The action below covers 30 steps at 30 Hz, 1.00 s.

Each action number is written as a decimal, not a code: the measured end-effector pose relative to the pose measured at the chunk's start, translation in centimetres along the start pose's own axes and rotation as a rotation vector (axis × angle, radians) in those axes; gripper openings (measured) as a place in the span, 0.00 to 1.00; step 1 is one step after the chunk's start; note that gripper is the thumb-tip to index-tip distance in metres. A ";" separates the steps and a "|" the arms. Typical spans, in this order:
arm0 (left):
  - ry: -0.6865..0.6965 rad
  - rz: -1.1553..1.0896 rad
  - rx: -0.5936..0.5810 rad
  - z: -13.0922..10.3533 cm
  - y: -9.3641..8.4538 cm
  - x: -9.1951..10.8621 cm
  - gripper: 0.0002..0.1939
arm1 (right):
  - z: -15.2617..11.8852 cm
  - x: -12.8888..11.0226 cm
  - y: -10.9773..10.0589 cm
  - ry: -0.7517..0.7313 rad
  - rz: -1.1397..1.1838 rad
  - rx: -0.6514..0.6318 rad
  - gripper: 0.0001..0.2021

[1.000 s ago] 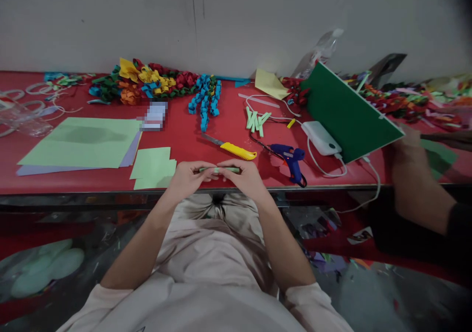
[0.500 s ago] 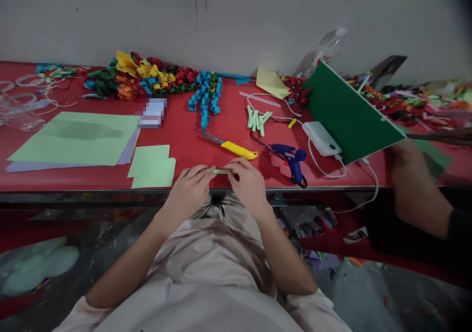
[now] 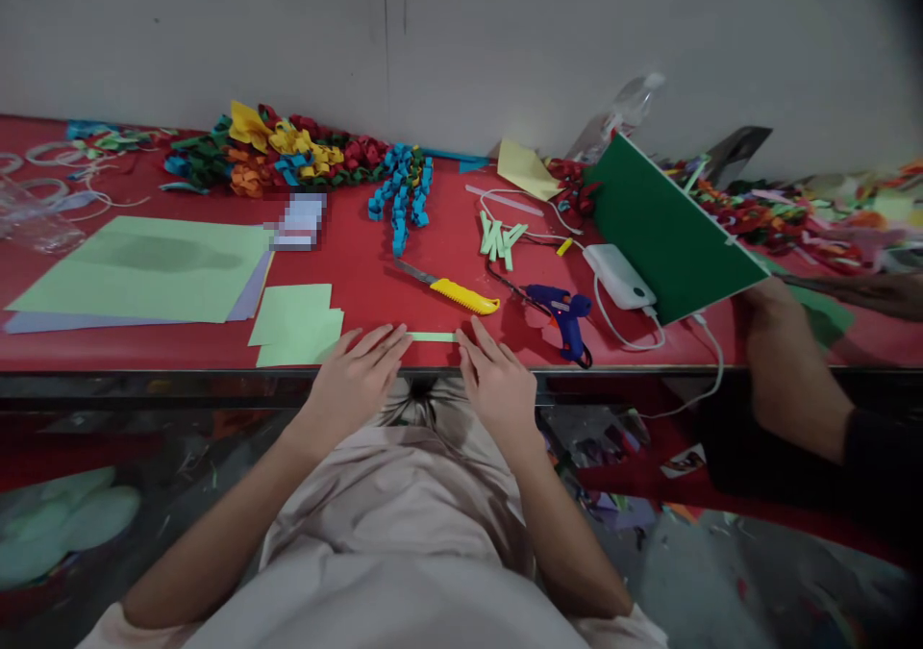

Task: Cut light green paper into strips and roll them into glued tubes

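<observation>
A narrow light-green paper strip lies across the table near its front edge. My left hand rests flat at the strip's left end, fingers stretched out and fingertips on the paper. At the right end, my right hand has its fingers extended and apart, tips touching the strip. Just beyond the hands is a yellow-handled knife. A blue glue gun lies to the right. Further back sits a small pile of cut green strips. Two green paper pieces are left of my left hand.
Larger green sheets lie at left over purple paper. Colourful paper chains line the wall. At right, another person's hand is by a green board, near a white power bank with cables.
My hands have moved apart along the strip, and their fingers have straightened from a bent, pinching shape. More of the strip shows between them. The view has shifted slightly.
</observation>
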<state>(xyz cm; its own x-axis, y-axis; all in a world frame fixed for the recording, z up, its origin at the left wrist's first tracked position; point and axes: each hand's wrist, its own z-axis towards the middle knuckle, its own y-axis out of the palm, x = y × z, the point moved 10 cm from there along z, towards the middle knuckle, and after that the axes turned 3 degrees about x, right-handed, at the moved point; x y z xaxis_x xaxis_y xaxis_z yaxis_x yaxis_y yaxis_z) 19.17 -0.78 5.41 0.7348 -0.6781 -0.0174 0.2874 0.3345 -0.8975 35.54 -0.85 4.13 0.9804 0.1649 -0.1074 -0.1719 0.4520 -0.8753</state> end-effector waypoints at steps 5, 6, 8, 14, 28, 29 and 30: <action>0.048 0.052 0.065 1.4 -0.3 -0.1 0.13 | -1.3 0.7 -1.4 0.012 0.117 0.097 0.17; 0.062 0.058 0.058 1.7 -0.1 -0.1 0.12 | -1.5 1.4 -2.4 0.038 0.173 0.174 0.16; 0.064 0.051 0.027 2.2 0.3 -0.5 0.12 | -2.4 4.2 -5.4 0.164 0.251 0.412 0.13; -0.046 -0.198 0.060 2.7 0.4 -2.0 0.14 | -1.0 13.5 -6.1 0.450 0.139 0.412 0.26; -0.324 -0.655 0.123 2.6 1.6 -5.1 0.10 | 1.3 6.8 -5.9 0.171 0.474 -0.097 0.16; -0.331 -0.658 0.121 2.5 1.7 -5.2 0.10 | 1.4 5.2 -5.6 0.118 0.486 -0.152 0.15; -0.333 -0.660 0.122 2.5 1.8 -5.3 0.10 | 1.5 3.9 -5.1 0.073 0.485 -0.198 0.15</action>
<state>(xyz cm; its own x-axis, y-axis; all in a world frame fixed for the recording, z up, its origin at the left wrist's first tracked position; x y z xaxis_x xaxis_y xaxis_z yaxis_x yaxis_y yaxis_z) 17.33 5.03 4.98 0.5277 -0.5354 0.6594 0.7846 0.0098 -0.6199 40.10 -1.17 8.93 0.7980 0.2498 -0.5484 -0.5930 0.1637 -0.7884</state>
